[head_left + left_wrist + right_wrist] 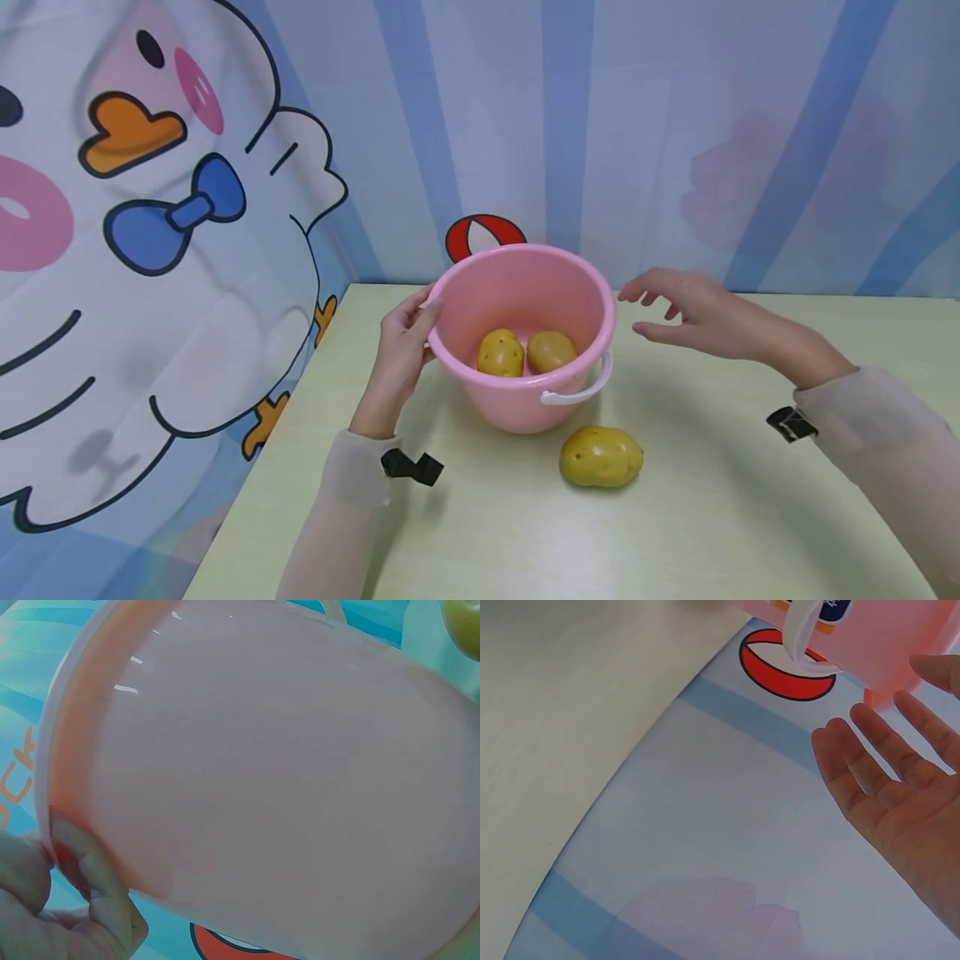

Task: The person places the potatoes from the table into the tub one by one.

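Observation:
A pink bucket (517, 400) with a white handle (577, 392) stands on the table, tipped a little toward the camera. Two potatoes, one yellow (500, 353) and one browner (551, 352), lie inside it. My left hand (401, 350) grips the bucket's rim on the left side, thumb and fingers on either face of the rim; the left wrist view shows the fingers (97, 877) against the bucket wall. To the right of the rim, my right hand (686, 312) hovers with relaxed, spread fingers and holds nothing. A third potato (602, 457) lies on the table in front of the bucket.
The pale yellow-green table (480, 542) ends at a striped blue backdrop (637, 125) just behind the bucket. A cartoon duck print (210, 317) covers the cloth on the left. Each sleeve carries a black clip (412, 467) near the wrist.

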Motion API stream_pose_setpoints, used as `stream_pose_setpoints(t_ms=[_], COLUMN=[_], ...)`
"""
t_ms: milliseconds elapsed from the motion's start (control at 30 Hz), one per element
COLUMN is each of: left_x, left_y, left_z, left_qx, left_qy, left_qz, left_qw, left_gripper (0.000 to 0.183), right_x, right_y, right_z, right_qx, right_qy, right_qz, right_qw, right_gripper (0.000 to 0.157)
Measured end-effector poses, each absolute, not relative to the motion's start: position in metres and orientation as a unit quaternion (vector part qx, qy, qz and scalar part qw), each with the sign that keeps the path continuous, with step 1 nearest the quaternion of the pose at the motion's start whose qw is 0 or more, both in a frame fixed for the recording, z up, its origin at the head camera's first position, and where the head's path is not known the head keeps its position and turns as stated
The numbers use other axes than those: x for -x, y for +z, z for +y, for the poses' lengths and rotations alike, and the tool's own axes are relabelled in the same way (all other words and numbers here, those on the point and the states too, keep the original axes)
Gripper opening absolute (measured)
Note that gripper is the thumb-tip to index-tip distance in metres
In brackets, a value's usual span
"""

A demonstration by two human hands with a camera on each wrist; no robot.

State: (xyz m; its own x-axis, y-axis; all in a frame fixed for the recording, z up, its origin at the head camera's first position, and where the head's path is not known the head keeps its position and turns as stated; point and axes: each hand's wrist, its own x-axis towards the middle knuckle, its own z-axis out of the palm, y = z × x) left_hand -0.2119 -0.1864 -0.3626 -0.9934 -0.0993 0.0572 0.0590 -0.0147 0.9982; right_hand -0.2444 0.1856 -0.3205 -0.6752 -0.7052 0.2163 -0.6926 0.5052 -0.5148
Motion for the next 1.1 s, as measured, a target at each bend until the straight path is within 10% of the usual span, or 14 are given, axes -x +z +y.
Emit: stream_pose_setpoints(t_ms=[1100], left_x=[0.213], left_y=[-0.364], left_z=[-0.187], left_qx=[-0.013], left_qy=[-0.714], left_qz=[-0.698], left_qw=[0.053], left_gripper=[0.044], right_x=[0.232], right_y=[-0.369], right_z=[0.198], right_qx=[0.372], right_qy=[-0.287], right_qz=[0.879], right_qw=[0.086], right_gripper=[0.036])
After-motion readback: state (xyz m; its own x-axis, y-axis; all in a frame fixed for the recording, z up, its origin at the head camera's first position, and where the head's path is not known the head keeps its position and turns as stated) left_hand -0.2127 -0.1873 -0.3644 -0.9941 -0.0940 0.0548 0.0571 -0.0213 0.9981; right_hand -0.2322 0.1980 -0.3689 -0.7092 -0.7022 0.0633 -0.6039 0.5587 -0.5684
